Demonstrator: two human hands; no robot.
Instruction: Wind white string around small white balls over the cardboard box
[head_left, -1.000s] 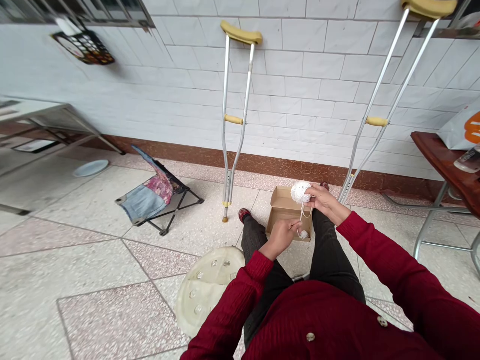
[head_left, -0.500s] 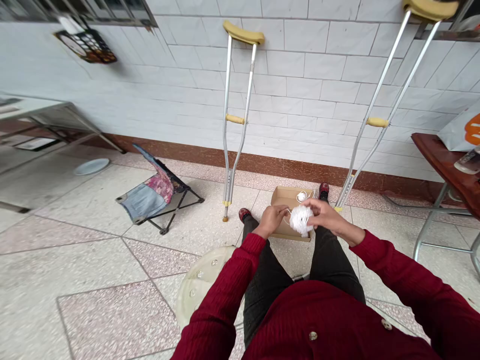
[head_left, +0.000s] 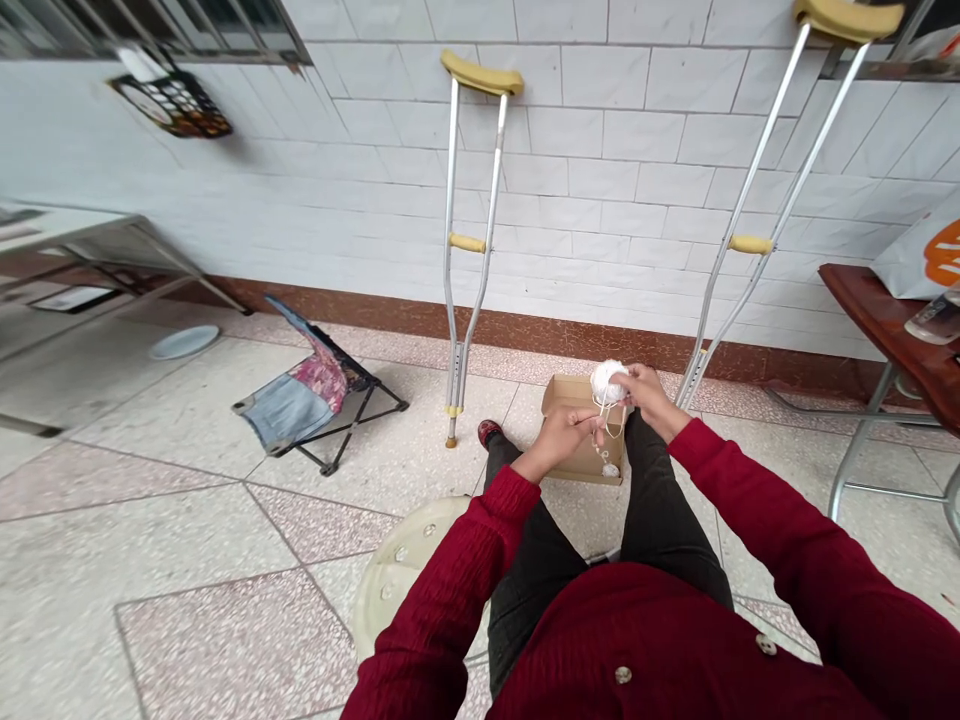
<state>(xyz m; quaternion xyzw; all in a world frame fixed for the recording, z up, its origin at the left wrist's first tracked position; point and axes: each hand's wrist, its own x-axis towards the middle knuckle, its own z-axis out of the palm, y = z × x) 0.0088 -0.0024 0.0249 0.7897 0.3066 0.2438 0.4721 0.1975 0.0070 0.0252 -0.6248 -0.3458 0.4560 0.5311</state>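
My right hand (head_left: 643,393) grips a ball of white yarn (head_left: 607,381) above the far right part of a cardboard box (head_left: 559,392). Closer to me and to the left, my left hand (head_left: 568,434) pinches a strand of white yarn (head_left: 603,412) that hangs from the ball. Loose loops dangle between the two hands. A small white clump (head_left: 610,470) lies at the near right corner of the box, with a thin strand running up from it. The box sits open on the floor between my feet.
Two crutches, a left one (head_left: 468,244) and a right one (head_left: 750,244), lean on the tiled wall. A folding chair (head_left: 300,400) stands left, and a round stool (head_left: 390,570) is beside my left leg. A brown table (head_left: 862,310) is at right.
The yarn ball has moved up and away from me in my right hand. My left hand has shifted slightly right, and more loose strand now hangs between the hands.
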